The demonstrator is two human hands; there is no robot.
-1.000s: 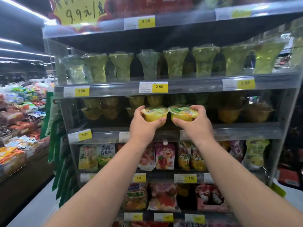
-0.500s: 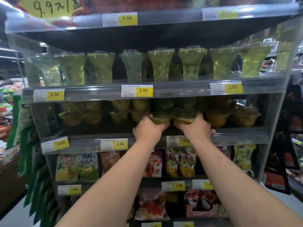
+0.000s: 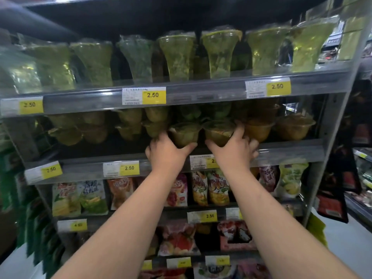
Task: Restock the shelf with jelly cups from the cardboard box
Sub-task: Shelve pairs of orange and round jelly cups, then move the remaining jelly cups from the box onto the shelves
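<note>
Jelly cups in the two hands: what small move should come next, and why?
Probably push both a little deeper, set them down and let go. The left hand grips the left cup and the right hand the right cup, both past the shelf edge, in a gap between stocked cups.

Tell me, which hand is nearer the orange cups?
Right. The right hand sits just left of the orange cups; the left hand is farther left, beyond both held cups.
</note>
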